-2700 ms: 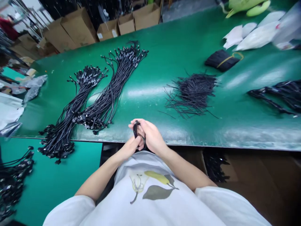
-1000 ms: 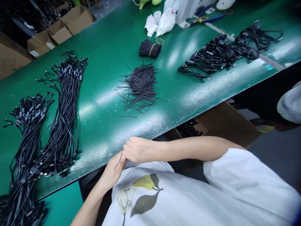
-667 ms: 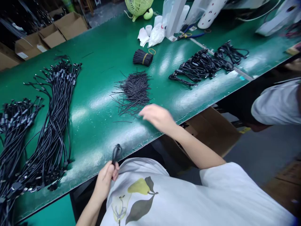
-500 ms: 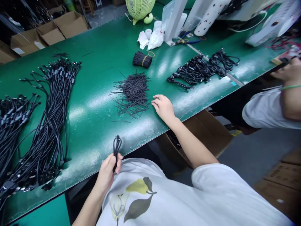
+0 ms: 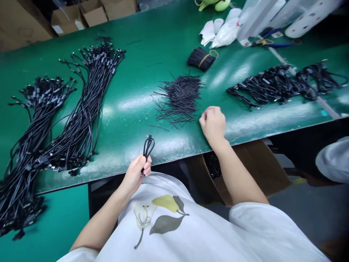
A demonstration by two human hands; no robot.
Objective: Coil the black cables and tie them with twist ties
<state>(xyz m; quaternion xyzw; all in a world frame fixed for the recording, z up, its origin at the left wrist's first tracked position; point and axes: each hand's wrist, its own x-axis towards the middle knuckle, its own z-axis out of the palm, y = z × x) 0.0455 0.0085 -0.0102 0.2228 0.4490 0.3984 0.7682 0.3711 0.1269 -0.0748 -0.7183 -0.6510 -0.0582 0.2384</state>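
Left hand: the left hand (image 5: 135, 174) is clenched around the lower part of a looped black cable (image 5: 148, 147), raised just off the near edge of the bench, in front of the person's chest.

Looped cable: its doubled loop stands upright above the fingers, and a small end pokes out below the fist.

Right hand: the right hand (image 5: 213, 123) rests on the green workbench (image 5: 163, 47) near its edge, fingers curled inward. Whether the fingertips pinch anything is too hidden to tell.

Nearest the right hand: a loose pile of short black pieces (image 5: 178, 98) lies just to its left.

Far on the bench: a black bundle (image 5: 201, 59) bound with a rubber band lies beyond the pile, with white bags (image 5: 225, 34) and blue-handled pliers (image 5: 272, 43) further off.

Left of the bench: two long sheaves of black connector cables (image 5: 87, 98) lie side by side.

Right of the bench: a tangled heap of black cables (image 5: 272, 85) lies along the right side.

Below: an open cardboard box (image 5: 253, 163) sits under the near edge.

Far right: a co-worker's grey sleeve (image 5: 334, 160) shows at the frame edge.
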